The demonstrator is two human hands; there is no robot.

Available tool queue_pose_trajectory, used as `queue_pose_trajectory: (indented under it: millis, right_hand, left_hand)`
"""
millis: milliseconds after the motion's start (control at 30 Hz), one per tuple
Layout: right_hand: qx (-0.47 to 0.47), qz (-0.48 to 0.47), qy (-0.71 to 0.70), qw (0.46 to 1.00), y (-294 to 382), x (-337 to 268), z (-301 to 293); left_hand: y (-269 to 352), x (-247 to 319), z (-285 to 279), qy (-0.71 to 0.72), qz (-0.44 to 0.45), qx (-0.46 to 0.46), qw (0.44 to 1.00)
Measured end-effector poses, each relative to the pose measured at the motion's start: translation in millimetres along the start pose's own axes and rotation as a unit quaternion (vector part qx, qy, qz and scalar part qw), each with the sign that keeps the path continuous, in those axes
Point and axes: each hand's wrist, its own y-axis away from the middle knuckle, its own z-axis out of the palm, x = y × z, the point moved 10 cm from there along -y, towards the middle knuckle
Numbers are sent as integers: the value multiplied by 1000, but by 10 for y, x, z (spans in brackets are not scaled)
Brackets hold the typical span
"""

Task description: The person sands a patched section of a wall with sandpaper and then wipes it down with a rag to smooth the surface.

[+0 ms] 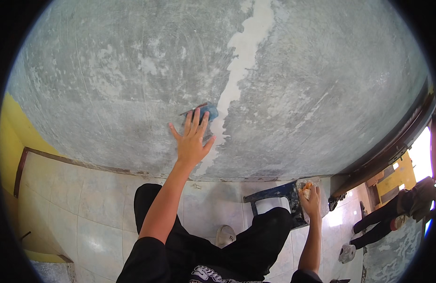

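My left hand (192,141) lies with spread fingers against a grey wall (143,85). Under its fingertips a folded blue-grey sheet (211,111), which looks like sandpaper with a reddish-brown edge, is pressed flat to the wall. Just right of it, an uneven strip of white filler (242,65) runs up the wall. Low at the right, my right hand (311,201) grips a crumpled orange-and-white wad (306,189), perhaps a sponge or cloth. That hand is above a clear plastic container (323,208), which rests on a dark blue plastic stool (269,194); the fingers partly hide the wad.
Pale floor tiles (99,207) meet the wall's base. A dark wooden door frame (387,148) borders the wall at right. Beyond, another person (391,212) stands near a round grey object (347,253). A yellow wall (11,138) is at left.
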Motion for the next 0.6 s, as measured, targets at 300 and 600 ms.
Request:
queue_pose_trajectory:
  millis: [300,600]
  right_hand:
    - [159,-305,-237,909,-639,-2835,-862]
    - [469,-435,-100,762,-1581,-4723,-1359]
  left_hand:
    - [-46,-309,-233,3,-35,42,998]
    - [-95,-189,-345,20,-44,-15,999]
